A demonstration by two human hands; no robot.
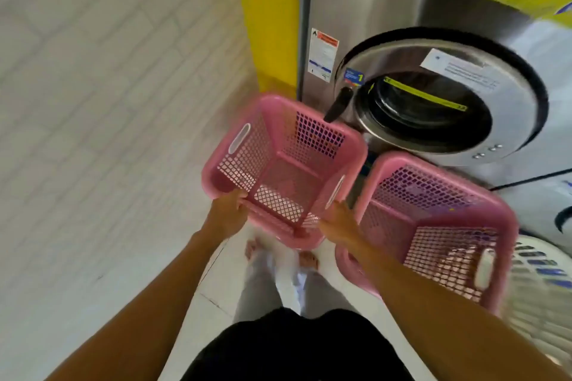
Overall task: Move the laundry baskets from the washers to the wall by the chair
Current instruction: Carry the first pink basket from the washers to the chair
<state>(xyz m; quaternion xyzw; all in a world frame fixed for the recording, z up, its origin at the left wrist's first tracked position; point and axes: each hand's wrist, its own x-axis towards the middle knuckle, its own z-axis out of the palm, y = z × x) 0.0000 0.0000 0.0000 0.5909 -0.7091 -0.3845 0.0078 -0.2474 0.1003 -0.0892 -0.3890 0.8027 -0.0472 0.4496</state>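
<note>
Pink basket in hand: pink perforated plastic laundry basket point(286, 170), empty, gripped at its near rim and tipped so its opening faces the camera; it looks lifted clear of the floor, though blur leaves that unsure.
Left hand point(227, 210): closed over the near-left corner of the rim, fingers curled inside the lip.
Right hand point(339, 219): laid on the near-right corner just below the side handle slot; fingers look wrapped on the rim, but blur keeps me from being sure how tightly.
Why held so: judged, a two-corner grip on the near edge keeps a light, bulky shell steady and lets the far edge swing away from the machine.
Second basket: matching pink perforated plastic laundry basket point(433, 226), just right of the right hand, ungripped, close beside the held one; whether the rims touch I cannot tell.
Third basket: white slotted plastic basket point(544, 281), further right, partly out of frame.
Obstacles ahead: stainless-steel front-loading washer point(433, 96), its round door and black handle just beyond the held basket's far rim; yellow panel point(269, 25) beyond the left hand.
Open room: pale tiled floor point(93, 133) left of the left hand is bare, the clear way out.
Destination: wall and chair not in view.
</note>
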